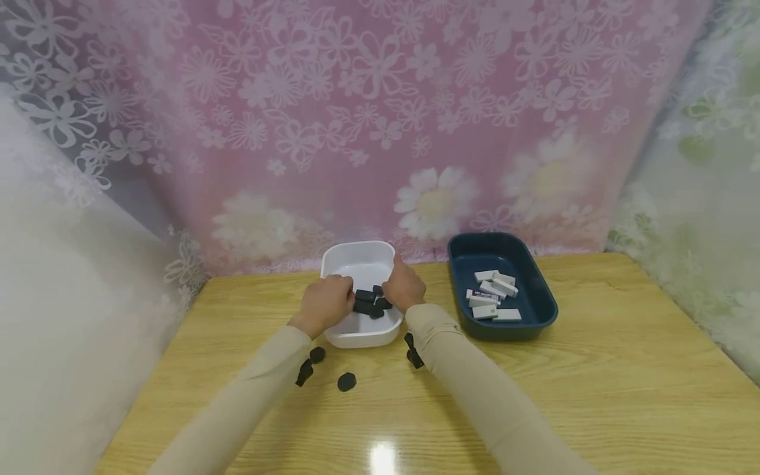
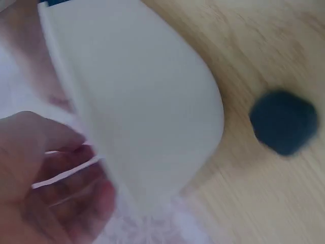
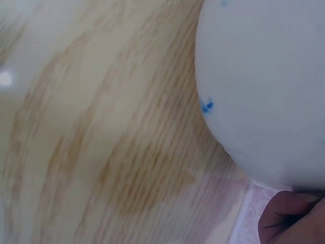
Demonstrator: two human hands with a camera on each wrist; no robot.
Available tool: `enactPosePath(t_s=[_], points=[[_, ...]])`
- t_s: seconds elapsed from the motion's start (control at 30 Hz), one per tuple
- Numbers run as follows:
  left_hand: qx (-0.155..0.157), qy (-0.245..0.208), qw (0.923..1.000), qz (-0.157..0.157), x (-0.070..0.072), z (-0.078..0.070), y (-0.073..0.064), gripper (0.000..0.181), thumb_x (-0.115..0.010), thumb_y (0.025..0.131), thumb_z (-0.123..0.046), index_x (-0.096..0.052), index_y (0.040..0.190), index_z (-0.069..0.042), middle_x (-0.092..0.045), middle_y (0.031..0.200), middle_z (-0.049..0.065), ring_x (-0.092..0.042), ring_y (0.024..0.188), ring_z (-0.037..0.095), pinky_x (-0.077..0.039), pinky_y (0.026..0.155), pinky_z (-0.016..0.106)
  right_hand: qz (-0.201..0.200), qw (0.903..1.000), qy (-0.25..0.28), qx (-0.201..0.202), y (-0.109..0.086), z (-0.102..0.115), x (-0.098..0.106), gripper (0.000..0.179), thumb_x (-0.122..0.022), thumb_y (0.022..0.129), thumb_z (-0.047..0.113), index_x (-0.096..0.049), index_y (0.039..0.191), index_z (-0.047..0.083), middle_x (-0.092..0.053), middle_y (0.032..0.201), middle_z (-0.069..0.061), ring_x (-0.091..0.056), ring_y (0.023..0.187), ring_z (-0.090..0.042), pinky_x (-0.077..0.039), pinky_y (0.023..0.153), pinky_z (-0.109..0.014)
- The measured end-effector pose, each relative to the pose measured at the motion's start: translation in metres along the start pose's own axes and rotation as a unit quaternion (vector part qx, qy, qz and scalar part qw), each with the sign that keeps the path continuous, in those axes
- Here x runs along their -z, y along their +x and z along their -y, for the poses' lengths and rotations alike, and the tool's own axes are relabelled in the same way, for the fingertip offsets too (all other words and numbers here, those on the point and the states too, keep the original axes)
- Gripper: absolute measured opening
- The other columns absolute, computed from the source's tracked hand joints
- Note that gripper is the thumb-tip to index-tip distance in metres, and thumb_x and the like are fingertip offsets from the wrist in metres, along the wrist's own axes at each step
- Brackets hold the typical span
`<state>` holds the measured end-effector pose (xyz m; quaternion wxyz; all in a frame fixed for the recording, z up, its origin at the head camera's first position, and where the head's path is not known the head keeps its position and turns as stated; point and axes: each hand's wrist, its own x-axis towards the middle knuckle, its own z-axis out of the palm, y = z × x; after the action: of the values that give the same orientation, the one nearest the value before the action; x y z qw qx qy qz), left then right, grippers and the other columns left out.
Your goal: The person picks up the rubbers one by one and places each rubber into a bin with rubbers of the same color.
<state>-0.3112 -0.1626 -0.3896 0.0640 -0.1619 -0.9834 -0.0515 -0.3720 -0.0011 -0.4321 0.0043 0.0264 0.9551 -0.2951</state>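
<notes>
A white plastic tub (image 1: 351, 340) stands on the table with several small black pieces (image 1: 363, 306), some blocky, some rounded, lying in it. At its left rim my left hand (image 1: 325, 302) has its fingers curled at the edge; the left wrist view shows this hand (image 2: 56, 178) blurred, thumb and fingers meeting the rim. On the opposite side my right hand (image 1: 405, 285) grips the right rim. In the right wrist view only curled fingers (image 3: 292, 216) show at the tub's edge. Two dark many-sided discs lie in front of the tub, one nearer disc (image 1: 347, 381) and one farther disc (image 1: 317, 355).
To the right stands a dark blue tub (image 1: 541, 310) holding several small white blocks (image 1: 497, 290), one of them labelled. A pink flowered cloth (image 1: 356, 132) hangs behind the wooden table (image 1: 605, 369). Black straps and devices sit on both wrists.
</notes>
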Motion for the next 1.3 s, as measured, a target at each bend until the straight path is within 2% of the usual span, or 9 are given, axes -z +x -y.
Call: enactPosePath(t_s=[0.13, 0.27, 0.4, 0.6, 0.7, 0.83, 1.03, 1.13, 1.3], points=[[0.010, -0.015, 0.9942, -0.106, 0.011, 0.018, -0.023, 0.012, -0.059, 0.090, -0.016, -0.059, 0.079, -0.012, -0.052, 0.071, 0.000, -0.049, 0.053, 0.017, -0.040, 0.045, 0.034, -0.005, 0.9999, 0.008, 0.006, 0.000, 0.000, -0.002, 0.075, -0.065, 0.084, 0.015, -0.028, 0.149, 0.011, -0.061, 0.120, -0.017, -0.062, 0.094, -0.032, -0.049, 0.079, -0.049], [0.040, -0.044, 0.9868, -0.151, 0.010, 0.039, -0.046, 0.011, -0.056, 0.092, -0.016, -0.058, 0.083, -0.011, -0.051, 0.073, 0.000, -0.046, 0.051, 0.016, -0.038, 0.044, 0.032, -0.005, 0.9999, 0.006, 0.011, 0.001, -0.002, -0.003, 0.075, -0.065, 0.084, 0.015, -0.027, 0.149, 0.011, -0.062, 0.118, -0.017, -0.062, 0.091, -0.032, -0.049, 0.077, -0.049], [0.055, -0.055, 0.9898, -0.120, 0.001, 0.051, -0.064, 0.010, -0.055, 0.092, -0.016, -0.058, 0.084, -0.010, -0.051, 0.072, 0.000, -0.046, 0.051, 0.016, -0.038, 0.044, 0.031, -0.009, 0.9999, 0.004, 0.014, 0.003, -0.004, 0.000, 0.075, -0.065, 0.085, 0.015, -0.026, 0.149, 0.011, -0.062, 0.117, -0.018, -0.062, 0.090, -0.033, -0.049, 0.076, -0.049], [0.068, -0.062, 0.9956, 0.018, -0.018, 0.046, -0.086, 0.017, -0.059, 0.087, -0.027, -0.064, 0.088, -0.011, -0.055, 0.078, -0.002, -0.050, 0.060, 0.014, -0.043, 0.051, 0.031, -0.004, 0.9999, 0.000, 0.017, 0.003, -0.002, 0.006, 0.076, -0.063, 0.085, 0.015, -0.024, 0.150, 0.011, -0.063, 0.115, -0.018, -0.063, 0.090, -0.033, -0.050, 0.075, -0.050], [0.073, -0.068, 0.9934, 0.056, -0.025, 0.040, -0.096, 0.028, -0.064, 0.086, -0.037, -0.063, 0.092, -0.009, -0.055, 0.080, -0.002, -0.050, 0.062, 0.014, -0.043, 0.053, 0.032, 0.002, 0.9999, -0.001, 0.015, 0.001, -0.001, 0.006, 0.075, -0.063, 0.085, 0.015, -0.025, 0.149, 0.010, -0.062, 0.115, -0.019, -0.063, 0.092, -0.034, -0.050, 0.077, -0.049], [0.052, -0.059, 0.9956, 0.051, -0.032, 0.035, -0.108, 0.025, -0.067, 0.088, -0.031, -0.060, 0.091, -0.008, -0.052, 0.080, 0.000, -0.049, 0.066, 0.015, -0.045, 0.058, 0.034, 0.005, 0.9998, 0.003, 0.016, -0.003, 0.001, 0.002, 0.073, -0.064, 0.085, 0.015, -0.027, 0.148, 0.009, -0.062, 0.117, -0.018, -0.062, 0.095, -0.034, -0.049, 0.079, -0.049], [0.022, -0.051, 0.9981, 0.025, -0.038, 0.034, -0.114, 0.016, -0.066, 0.090, -0.021, -0.057, 0.091, -0.007, -0.051, 0.081, 0.000, -0.050, 0.070, 0.014, -0.047, 0.060, 0.033, 0.001, 0.9999, 0.000, 0.015, -0.004, 0.001, 0.000, 0.071, -0.064, 0.086, 0.015, -0.029, 0.147, 0.007, -0.062, 0.118, -0.018, -0.062, 0.096, -0.034, -0.049, 0.080, -0.050], [0.027, -0.048, 0.9982, 0.022, -0.039, 0.036, -0.115, 0.019, -0.066, 0.090, -0.024, -0.058, 0.093, -0.008, -0.052, 0.081, 0.000, -0.051, 0.070, 0.014, -0.046, 0.059, 0.033, 0.000, 0.9999, -0.003, 0.015, -0.003, 0.000, 0.000, 0.071, -0.064, 0.086, 0.016, -0.029, 0.147, 0.008, -0.062, 0.117, -0.018, -0.062, 0.095, -0.033, -0.049, 0.080, -0.051], [0.062, -0.033, 0.9976, 0.000, -0.031, 0.044, -0.113, 0.023, -0.064, 0.091, -0.029, -0.060, 0.096, -0.008, -0.057, 0.086, 0.001, -0.057, 0.071, 0.016, -0.049, 0.058, 0.035, 0.001, 0.9999, -0.001, 0.014, -0.001, 0.000, 0.001, 0.071, -0.064, 0.086, 0.016, -0.028, 0.147, 0.009, -0.061, 0.118, -0.018, -0.062, 0.095, -0.034, -0.048, 0.081, -0.051]])
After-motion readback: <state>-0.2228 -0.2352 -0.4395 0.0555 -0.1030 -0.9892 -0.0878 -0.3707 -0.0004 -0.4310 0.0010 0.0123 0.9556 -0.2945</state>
